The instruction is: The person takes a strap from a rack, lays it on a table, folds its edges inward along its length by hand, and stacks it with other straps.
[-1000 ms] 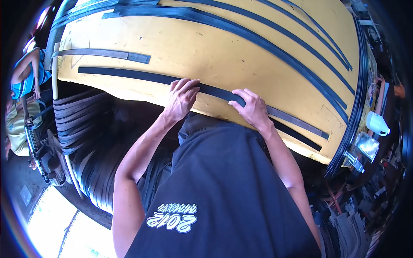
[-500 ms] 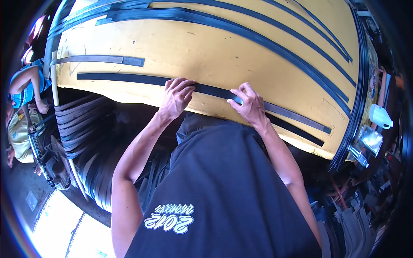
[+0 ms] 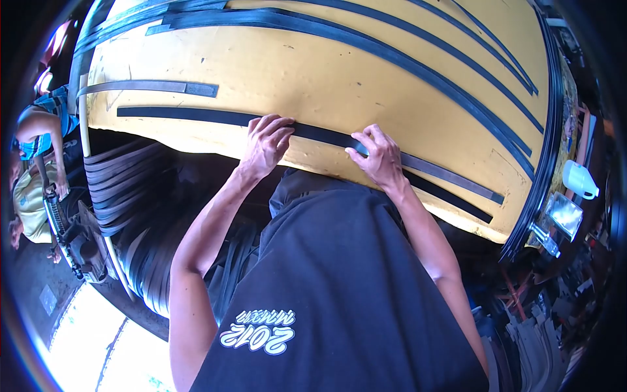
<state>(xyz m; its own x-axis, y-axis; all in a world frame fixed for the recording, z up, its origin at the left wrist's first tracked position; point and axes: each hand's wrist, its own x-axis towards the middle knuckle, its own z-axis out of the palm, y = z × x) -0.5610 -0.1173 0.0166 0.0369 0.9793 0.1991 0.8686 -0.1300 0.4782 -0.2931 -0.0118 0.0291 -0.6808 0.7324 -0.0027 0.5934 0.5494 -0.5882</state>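
Observation:
A long flat black strip [image 3: 189, 115], seemingly rubber, lies along the near edge of the yellow tabletop [image 3: 313, 85]. Curled fingers of my left hand [image 3: 266, 145] hold the strip near its middle. Farther right, my right hand [image 3: 379, 155] has thumb and forefinger closed at the strip's right part, where a greyer strip [image 3: 450, 178] runs on from under the hand. A small pale blue patch shows between thumb and forefinger; what it is I cannot make out. A second black strip [image 3: 450, 199] lies just below the grey one.
Several long dark strips [image 3: 405, 57] cross the table's far side, and a shorter strip [image 3: 147, 86] lies at left. Bundled strips hang at the left [image 3: 124, 186] and along the right edge [image 3: 548, 130]. A white jug [image 3: 578, 179] and clear bottle [image 3: 545, 240] stand right. Another person [image 3: 46, 127] is at left.
Both hands stay on the strip almost unmoved, with the right hand very slightly lower in its pinch. The other person's arm at the left has shifted downward.

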